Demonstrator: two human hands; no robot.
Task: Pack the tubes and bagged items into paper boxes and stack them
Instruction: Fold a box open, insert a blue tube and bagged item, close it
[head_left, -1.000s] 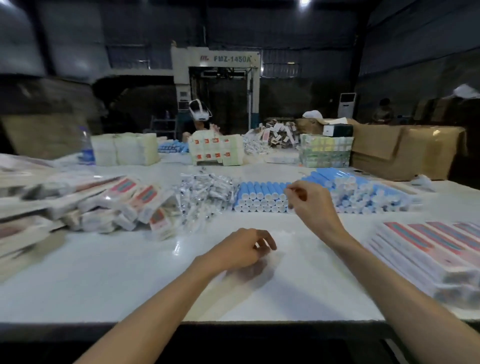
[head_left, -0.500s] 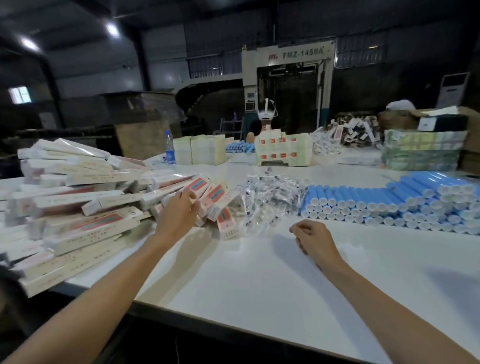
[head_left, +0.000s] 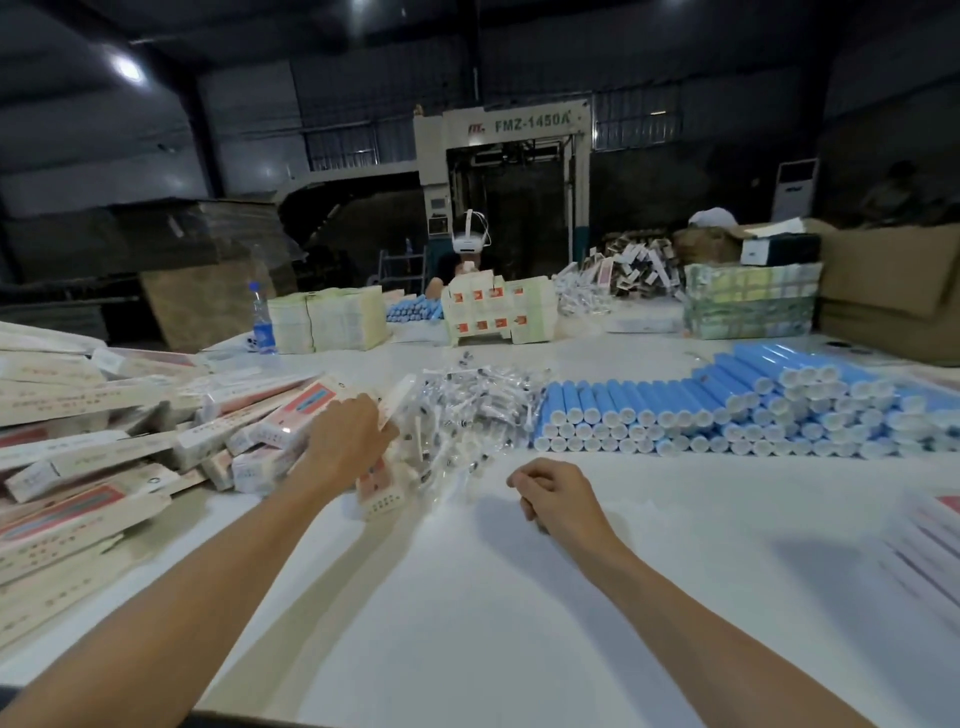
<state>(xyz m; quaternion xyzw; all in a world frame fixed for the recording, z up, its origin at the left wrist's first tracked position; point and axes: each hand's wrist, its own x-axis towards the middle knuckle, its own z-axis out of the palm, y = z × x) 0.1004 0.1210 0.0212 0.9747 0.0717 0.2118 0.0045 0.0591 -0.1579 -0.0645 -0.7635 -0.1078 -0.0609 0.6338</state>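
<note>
Left hand: the left hand (head_left: 348, 436) was laid on the near edge of the paper boxes (head_left: 130, 415); whether its grip was closed on a box could not be told.
Right hand: the right hand (head_left: 558, 496) was rested on the white table (head_left: 493, 597), its grip clenched, with nothing seen in it.
Bagged items: the bagged items (head_left: 467, 400) were heaped between the boxes and the tubes.
Tubes: the blue, white-capped tubes (head_left: 701, 410) were stacked in rows on the right.
Far side: a person (head_left: 467, 254) in a headset was seen across the table.
</note>
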